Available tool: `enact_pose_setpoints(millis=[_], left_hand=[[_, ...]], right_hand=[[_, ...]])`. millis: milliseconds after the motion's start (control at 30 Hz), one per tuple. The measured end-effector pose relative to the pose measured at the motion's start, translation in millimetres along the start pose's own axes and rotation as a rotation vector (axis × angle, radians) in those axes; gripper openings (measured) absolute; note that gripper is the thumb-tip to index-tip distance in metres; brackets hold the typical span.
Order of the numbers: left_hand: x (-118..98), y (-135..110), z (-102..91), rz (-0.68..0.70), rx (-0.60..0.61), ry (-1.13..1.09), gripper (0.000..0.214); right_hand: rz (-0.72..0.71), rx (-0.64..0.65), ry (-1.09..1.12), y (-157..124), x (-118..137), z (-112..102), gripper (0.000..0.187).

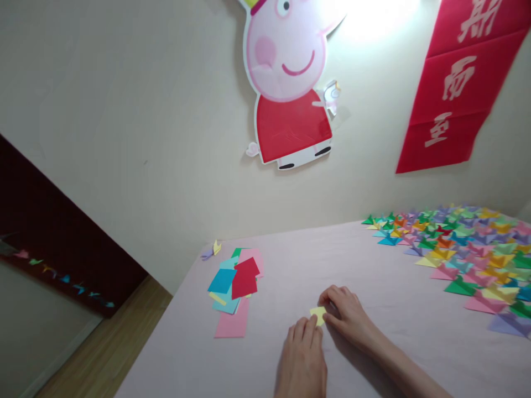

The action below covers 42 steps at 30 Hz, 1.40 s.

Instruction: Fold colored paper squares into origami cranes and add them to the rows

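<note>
Yellow paper [317, 314], folded small, lies between our two hands near the front of the surface [286, 265]. Our left grip [305, 354] lies back up with its fingertips at the sheet's lower left edge; its thumb and palm are hidden beneath it, so we cannot tell whether it pinches anything. Our right grip [348, 315] arches in at the other side, thumb at the right edge and index finger by the top corner, and we cannot tell whether the two close on the paper. Both wrists run out of view at the bottom. To the left, a red sheet [244, 278] and a blue sheet [222, 281] overlap a loose pile and cover most of what lies under them, while a pink strip [230, 325] sticks out in front. Behind that pile, two small folded pieces [216, 248] touch or overlap; which, we cannot say. On our right, rows of folded paper figures [460, 286] crowd together, blurring toward the back and cut off by the right edge. On the wall, a cartoon pig cutout [294, 127] loses the top of its head to the upper edge, and glare whitens the wall beside it. The red banner [440, 105] carries pale characters: we read 而 and 至, with what looks like 期 above, partly cropped.
</note>
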<state>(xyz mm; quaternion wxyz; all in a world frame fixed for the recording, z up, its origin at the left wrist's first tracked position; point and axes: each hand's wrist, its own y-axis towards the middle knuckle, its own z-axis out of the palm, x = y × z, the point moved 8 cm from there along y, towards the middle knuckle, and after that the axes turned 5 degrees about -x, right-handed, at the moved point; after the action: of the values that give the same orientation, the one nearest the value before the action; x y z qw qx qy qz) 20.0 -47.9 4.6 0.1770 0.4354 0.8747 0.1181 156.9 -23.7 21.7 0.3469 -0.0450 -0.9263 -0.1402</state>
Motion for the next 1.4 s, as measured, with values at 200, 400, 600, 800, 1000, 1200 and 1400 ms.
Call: enact_pose_setpoints(millis=[200,400,600,800,1000,1200,1400], left_hand=[[-4,15,-12.5,-0.099,0.116,-0.092,0.044],[8,32,-18.1,-0.141,0.102,-0.272,0.062],[19,44,-19.9,-0.036,0.079,-0.393,0.051],[14,51,-16.4,-0.115,0.069,-0.151,0.020],[1,60,-8.9,-0.055,0.050,-0.133,0.022],[7,53,-13.3,-0.074,0.038,-0.232,0.028],[6,54,-19.1,-0.026,0.004,-0.256,0.024]], right_hand=[[0.023,-0.085,0.105,4,-12,-9,0.013],[0.002,-0.020,-0.025,-8,1,-9,0.011],[-0.023,-0.041,-0.109,-12,6,-2,0.010],[-0.030,-0.067,-0.074,-10,4,-6,0.009],[-0.030,-0.015,-0.065,-16,-3,-4,0.015],[-0.021,-0.024,-0.017,-14,-10,-6,0.016],[-0.038,-0.011,0.031,-13,-14,-5,0.017]])
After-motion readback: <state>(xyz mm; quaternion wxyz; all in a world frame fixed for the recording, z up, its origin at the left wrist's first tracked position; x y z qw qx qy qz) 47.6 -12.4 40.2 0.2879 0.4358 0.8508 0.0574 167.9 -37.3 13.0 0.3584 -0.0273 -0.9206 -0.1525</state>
